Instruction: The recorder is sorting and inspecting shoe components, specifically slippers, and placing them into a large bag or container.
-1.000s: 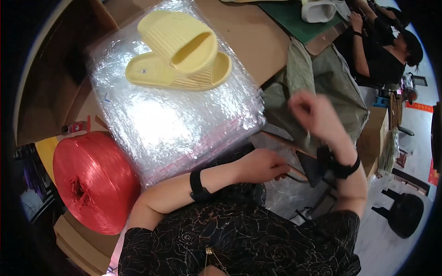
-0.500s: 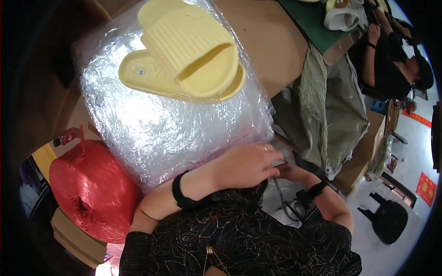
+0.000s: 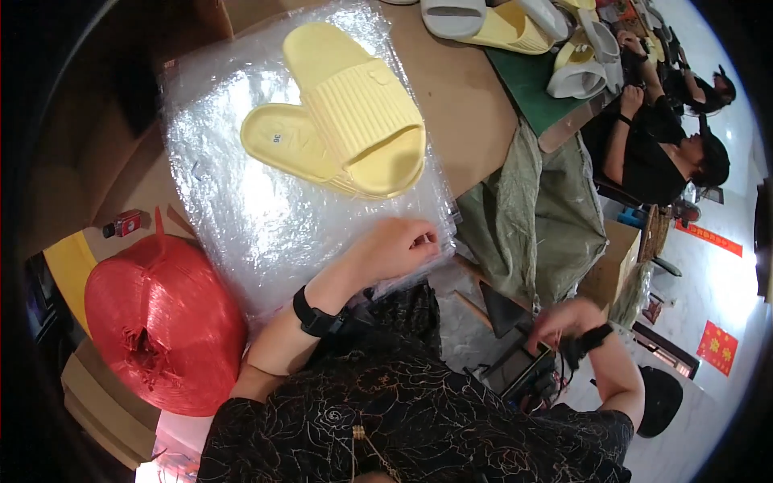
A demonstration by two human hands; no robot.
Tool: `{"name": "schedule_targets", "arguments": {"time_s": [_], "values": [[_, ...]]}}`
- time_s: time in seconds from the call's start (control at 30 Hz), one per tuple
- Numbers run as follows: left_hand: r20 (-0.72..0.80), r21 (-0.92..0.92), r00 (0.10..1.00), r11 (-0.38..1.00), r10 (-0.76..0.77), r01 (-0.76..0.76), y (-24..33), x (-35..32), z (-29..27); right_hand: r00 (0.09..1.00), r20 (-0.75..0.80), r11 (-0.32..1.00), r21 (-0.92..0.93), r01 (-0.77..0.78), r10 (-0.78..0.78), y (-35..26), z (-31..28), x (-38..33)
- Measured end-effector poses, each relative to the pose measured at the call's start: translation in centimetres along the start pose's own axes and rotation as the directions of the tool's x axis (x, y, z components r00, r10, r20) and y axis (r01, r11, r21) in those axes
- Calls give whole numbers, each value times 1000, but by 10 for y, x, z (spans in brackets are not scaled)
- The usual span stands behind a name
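My left hand (image 3: 398, 248) hovers over the near edge of a stack of clear plastic bags (image 3: 266, 241), its fingers curled in. Nothing shows between them. Out to the right and lower, my right hand (image 3: 570, 320) is bent downward and smeared by motion; whether it holds anything is hidden. A dark cord hangs by that wrist. On the bags, beyond my left hand, lies a pair of pale yellow slide sandals. The upper slide (image 3: 362, 97) has a ribbed strap and rests partly across the lower slide (image 3: 282, 145), whose insole bears a small round sticker.
At the left stands a big roll of red plastic twine (image 3: 173, 322), near a small red box (image 3: 122, 224). An olive woven sack (image 3: 531, 217) hangs at the table's right side. More yellow and grey slides (image 3: 507, 28) lie on a green surface (image 3: 523, 88). Co-workers (image 3: 656, 153) sit at upper right.
My hands were together near my waist and have parted: the left moved up and left over the bags, the right away to the right. The view has shifted, showing more slides.
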State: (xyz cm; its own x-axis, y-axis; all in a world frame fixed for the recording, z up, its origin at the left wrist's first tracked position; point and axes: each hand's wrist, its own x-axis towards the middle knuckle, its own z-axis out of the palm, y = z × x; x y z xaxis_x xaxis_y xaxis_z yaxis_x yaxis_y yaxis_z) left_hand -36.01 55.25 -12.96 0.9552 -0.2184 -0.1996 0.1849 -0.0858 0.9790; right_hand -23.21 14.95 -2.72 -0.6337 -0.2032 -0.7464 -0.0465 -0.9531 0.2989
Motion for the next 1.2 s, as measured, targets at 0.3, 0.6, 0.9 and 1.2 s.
{"name": "schedule_targets", "arguments": {"time_s": [0.3,0.6,0.9,1.2], "values": [[12,251,997,965,75,-75,17,-20,10,446,-549,708,-535,461,-706,-192,-15,-97],[-85,355,976,922,199,-157,49,-100,7,389,-459,574,-776,263,-799,-212,-11,-30],[-419,754,795,656,438,36,30,-153,2,-160,-416,424,-905,-23,-895,-204,29,-31],[-477,835,802,470,361,285,-47,-156,14,-612,110,98,-950,-297,-783,-266,60,-74]]}}
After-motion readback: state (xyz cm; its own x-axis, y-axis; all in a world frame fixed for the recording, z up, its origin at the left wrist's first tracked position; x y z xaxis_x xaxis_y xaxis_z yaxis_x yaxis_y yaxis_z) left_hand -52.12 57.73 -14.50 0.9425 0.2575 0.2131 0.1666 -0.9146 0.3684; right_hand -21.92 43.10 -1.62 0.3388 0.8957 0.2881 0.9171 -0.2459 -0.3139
